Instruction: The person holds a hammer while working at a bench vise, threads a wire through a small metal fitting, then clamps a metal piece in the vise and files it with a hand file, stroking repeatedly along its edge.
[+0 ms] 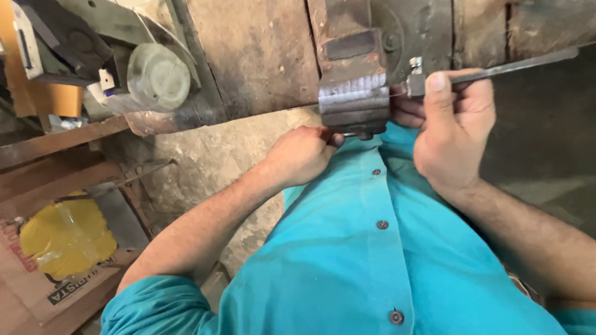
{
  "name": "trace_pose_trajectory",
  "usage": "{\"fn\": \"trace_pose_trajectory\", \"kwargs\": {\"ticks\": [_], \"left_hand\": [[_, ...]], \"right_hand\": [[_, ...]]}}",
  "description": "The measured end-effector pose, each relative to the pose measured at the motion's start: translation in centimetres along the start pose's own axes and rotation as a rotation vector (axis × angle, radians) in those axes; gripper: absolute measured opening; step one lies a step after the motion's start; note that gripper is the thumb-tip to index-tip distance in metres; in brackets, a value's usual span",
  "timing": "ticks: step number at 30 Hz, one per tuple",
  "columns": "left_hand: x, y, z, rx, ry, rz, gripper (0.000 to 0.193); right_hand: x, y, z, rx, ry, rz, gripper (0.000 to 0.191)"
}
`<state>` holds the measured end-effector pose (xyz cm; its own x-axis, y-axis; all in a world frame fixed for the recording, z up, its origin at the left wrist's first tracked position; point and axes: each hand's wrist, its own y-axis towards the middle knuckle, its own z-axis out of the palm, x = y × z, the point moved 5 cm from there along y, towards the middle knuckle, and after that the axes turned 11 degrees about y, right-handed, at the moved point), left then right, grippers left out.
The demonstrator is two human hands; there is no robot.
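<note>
A rusty bench vise (352, 66) is fixed at the edge of a worn workbench (251, 38), its jaws ending in shiny ridged faces. My left hand (302, 154) reaches under the vise and is closed around the dark handle below the jaws. My right hand (451, 122) grips a long flat metal bar (522, 64) that has a small bolt and block at its near end, held against the right side of the vise jaws. My teal buttoned shirt fills the lower middle of the view.
A round grey metal lid (157, 75) and dark machine parts (50, 17) sit at the left of the bench. Below left lie wooden planks (33, 149) and a flattened cardboard box with a yellow bag (66, 235).
</note>
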<state>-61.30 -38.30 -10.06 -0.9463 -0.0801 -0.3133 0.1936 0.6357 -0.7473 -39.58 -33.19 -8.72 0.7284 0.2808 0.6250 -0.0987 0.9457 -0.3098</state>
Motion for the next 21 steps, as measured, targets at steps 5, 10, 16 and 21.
{"fn": "trace_pose_trajectory", "kwargs": {"ticks": [5,10,16,21], "left_hand": [[-0.8,-0.5,-0.6,-0.022,-0.001,0.002,0.029],[-1.9,-1.1,-1.3,-0.025,0.069,-0.062,0.030],[-2.9,-1.8,-2.1,0.006,0.141,-0.044,0.034],[-1.5,-2.0,-2.4,0.019,0.096,0.034,0.041]], "right_hand": [[-0.5,0.3,-0.3,-0.008,0.014,0.015,0.016],[-0.2,0.6,-0.5,-0.021,-0.026,0.016,0.016],[0.5,0.4,0.0,0.019,-0.006,0.023,0.017],[-1.3,-0.6,-2.4,-0.063,0.052,0.008,0.017]]}}
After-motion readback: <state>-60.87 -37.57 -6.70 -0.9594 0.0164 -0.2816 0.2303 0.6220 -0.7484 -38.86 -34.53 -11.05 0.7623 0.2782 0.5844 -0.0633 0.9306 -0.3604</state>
